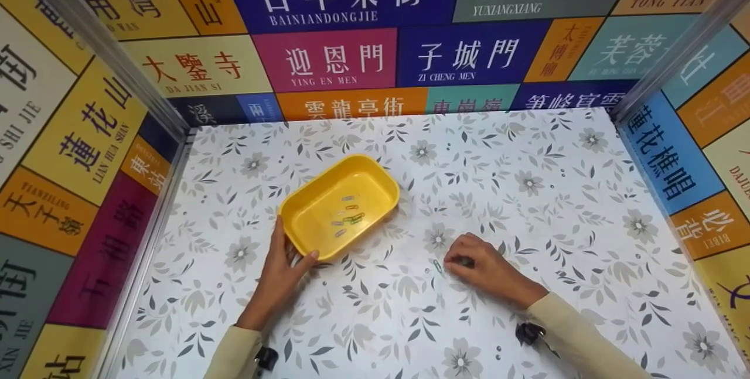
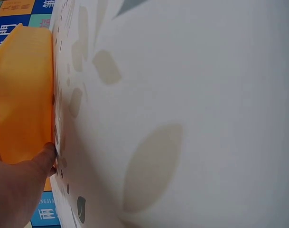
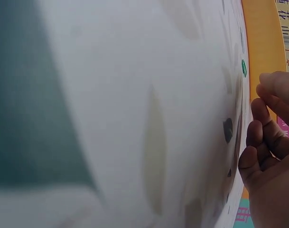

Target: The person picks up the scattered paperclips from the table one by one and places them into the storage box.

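A shallow yellow plastic tray [image 1: 340,215] sits at a slant on the table, with several coloured paper clips [image 1: 353,218] lying inside. My left hand [image 1: 281,279] grips its near left corner, thumb at the near side and fingers along the left end. In the left wrist view the thumb [image 2: 42,159] lies against the yellow wall. Just right of a green paper clip [image 1: 437,266] on the table, my right hand [image 1: 483,267] rests with loosely bent fingers. The right wrist view shows that green clip [image 3: 244,68] beyond the fingertips, apart from them; nothing shows between the fingers.
A white cloth [image 1: 527,209] with grey leaves and flowers covers the table. Colourful panels [image 1: 340,57] with Chinese lettering stand behind it and along both sides. Dark wrist devices [image 1: 530,333] sit at both sleeves.
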`<state>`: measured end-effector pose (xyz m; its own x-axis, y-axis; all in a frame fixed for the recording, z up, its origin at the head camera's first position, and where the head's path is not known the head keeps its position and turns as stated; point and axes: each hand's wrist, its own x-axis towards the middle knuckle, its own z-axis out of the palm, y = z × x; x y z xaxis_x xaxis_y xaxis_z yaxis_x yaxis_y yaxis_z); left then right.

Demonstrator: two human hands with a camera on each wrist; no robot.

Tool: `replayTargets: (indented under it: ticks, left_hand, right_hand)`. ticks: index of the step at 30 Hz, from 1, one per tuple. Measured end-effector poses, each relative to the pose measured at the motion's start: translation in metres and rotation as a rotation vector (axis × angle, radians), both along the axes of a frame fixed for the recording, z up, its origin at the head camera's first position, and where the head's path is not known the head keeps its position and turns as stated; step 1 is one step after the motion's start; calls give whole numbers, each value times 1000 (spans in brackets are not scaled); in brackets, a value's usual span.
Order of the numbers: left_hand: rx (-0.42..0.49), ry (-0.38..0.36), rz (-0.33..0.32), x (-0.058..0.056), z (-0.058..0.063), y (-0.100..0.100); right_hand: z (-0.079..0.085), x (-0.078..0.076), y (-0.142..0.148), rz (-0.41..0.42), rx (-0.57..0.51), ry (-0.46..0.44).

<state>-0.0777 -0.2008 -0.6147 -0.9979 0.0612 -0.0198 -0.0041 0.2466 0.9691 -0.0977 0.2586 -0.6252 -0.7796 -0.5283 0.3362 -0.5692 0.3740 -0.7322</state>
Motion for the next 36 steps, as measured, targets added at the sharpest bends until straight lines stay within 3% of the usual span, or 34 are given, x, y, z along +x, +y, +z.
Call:
replayTargets:
  ticks: [6, 15, 25, 36]
  left_hand:
    - [8, 10, 0, 1, -1, 1]
    - [1, 2, 2, 1, 0, 1]
    - [5, 11, -7, 0, 0, 0]
    - [12, 5, 2, 1, 1, 0]
  right_hand:
    - [-2, 2, -4, 7, 21, -5]
    - [-7, 5, -8, 11, 22, 73]
    - [-8, 9, -9, -38, 88, 96]
    - [-8, 10, -13, -49, 55, 121]
